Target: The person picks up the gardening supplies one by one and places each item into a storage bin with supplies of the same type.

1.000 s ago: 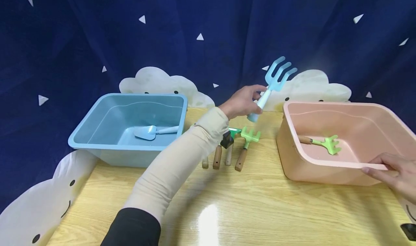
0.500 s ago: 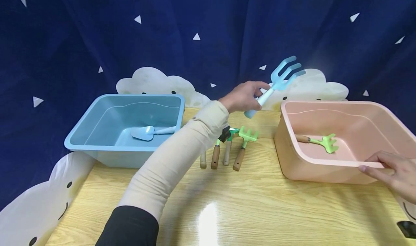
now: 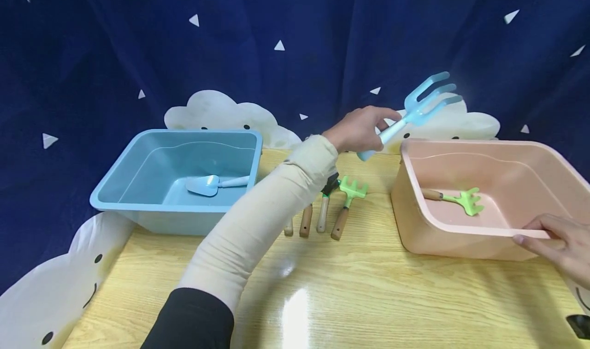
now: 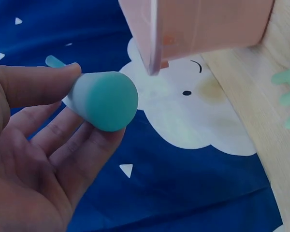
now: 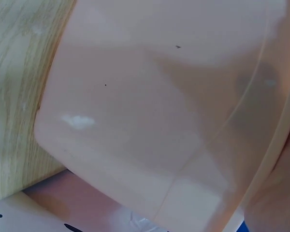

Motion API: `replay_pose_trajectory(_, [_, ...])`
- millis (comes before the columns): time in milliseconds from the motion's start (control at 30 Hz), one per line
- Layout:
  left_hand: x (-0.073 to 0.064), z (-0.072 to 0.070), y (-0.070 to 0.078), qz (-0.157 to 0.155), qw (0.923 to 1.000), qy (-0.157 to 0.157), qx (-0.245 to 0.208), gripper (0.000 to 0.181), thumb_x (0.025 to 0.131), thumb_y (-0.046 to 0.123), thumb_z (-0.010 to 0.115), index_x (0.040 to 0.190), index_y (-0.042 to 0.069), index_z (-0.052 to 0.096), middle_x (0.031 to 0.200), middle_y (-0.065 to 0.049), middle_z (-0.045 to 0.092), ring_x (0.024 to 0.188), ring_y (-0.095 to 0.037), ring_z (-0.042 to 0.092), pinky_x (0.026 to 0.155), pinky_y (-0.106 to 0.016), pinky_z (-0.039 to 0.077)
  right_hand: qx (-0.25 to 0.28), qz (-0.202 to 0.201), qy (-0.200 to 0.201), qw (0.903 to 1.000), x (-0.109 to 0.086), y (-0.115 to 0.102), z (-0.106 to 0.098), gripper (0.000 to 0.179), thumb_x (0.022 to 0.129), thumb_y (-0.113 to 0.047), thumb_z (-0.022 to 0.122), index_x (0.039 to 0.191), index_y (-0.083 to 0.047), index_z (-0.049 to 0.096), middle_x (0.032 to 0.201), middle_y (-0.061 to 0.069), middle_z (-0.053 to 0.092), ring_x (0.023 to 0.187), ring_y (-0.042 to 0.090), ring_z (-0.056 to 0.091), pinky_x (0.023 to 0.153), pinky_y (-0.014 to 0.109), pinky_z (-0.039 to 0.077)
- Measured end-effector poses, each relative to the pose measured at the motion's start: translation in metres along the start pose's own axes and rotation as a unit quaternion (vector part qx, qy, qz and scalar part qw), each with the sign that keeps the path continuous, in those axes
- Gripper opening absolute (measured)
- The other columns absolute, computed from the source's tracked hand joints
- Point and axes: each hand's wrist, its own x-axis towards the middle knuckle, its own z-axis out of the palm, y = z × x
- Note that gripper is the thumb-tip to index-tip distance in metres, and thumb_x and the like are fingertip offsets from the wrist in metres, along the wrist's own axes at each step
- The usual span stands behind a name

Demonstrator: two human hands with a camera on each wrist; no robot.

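My left hand (image 3: 357, 129) holds a light blue garden hand fork (image 3: 417, 112) in the air by its handle, tines up and to the right, left of the pink tub (image 3: 442, 244). In the left wrist view, the thumb and fingers pinch the handle (image 4: 111, 101) near its rounded teal end. At the right, my right hand (image 3: 562, 244) grips the pink tub's front rim, thumb outside and fingers over the edge. Inside that tub lies a small green rake (image 3: 467, 201) with a wooden handle. A light blue trowel (image 3: 205, 185) lies in the blue tub (image 3: 152, 207).
Between the tubs, another green rake (image 3: 352, 189) lies on the wooden table (image 3: 369, 298) beside several wooden-handled tools (image 3: 306, 221), partly hidden by my left arm. A dark blue curtain (image 3: 322, 42) with white clouds and triangles hangs behind.
My left hand has moved right and slightly up with the fork, which has tilted further right toward the pink tub. The right hand keeps its hold on the rim.
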Motion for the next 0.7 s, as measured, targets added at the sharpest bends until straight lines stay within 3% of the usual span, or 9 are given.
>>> replay_pose_trajectory(333, [0.013,0.022,0.016,0.007,0.9994,-0.02,0.028,0.064,0.087,-0.003,0.058,0.145,0.024,0.05,0.121,-0.001,0.069,0.096,-0.012,0.063,0.071,-0.022,0.052,0.002,0.002,0.004,1.0,-0.004,-0.002,-0.003,0.023,0.076,-0.015,0.081,0.074,-0.029,0.062,0.061,-0.019,0.047,0.062,-0.008,0.036,0.058,0.019,0.023])
replay_pose_trajectory(533, [0.021,0.031,0.025,0.014,0.9989,-0.032,0.031,0.066,0.084,0.0,0.065,0.143,0.025,0.052,0.119,0.001,0.071,0.094,-0.009,0.064,0.071,-0.019,0.052,-0.027,0.001,-0.005,0.9996,-0.001,-0.004,-0.005,0.022,0.078,-0.021,0.079,0.074,-0.032,0.061,0.063,-0.023,0.048,0.062,-0.01,0.036,0.061,0.018,0.021])
replay_pose_trajectory(700, [0.03,0.041,0.034,0.002,0.9978,-0.05,0.042,0.065,0.084,-0.001,0.06,0.141,0.03,0.053,0.119,0.005,0.07,0.092,-0.008,0.067,0.07,-0.019,0.052,-0.047,-0.01,-0.006,0.9988,0.001,-0.005,-0.005,0.023,0.078,-0.022,0.079,0.072,-0.033,0.06,0.065,-0.025,0.047,0.064,-0.012,0.035,0.062,0.017,0.021])
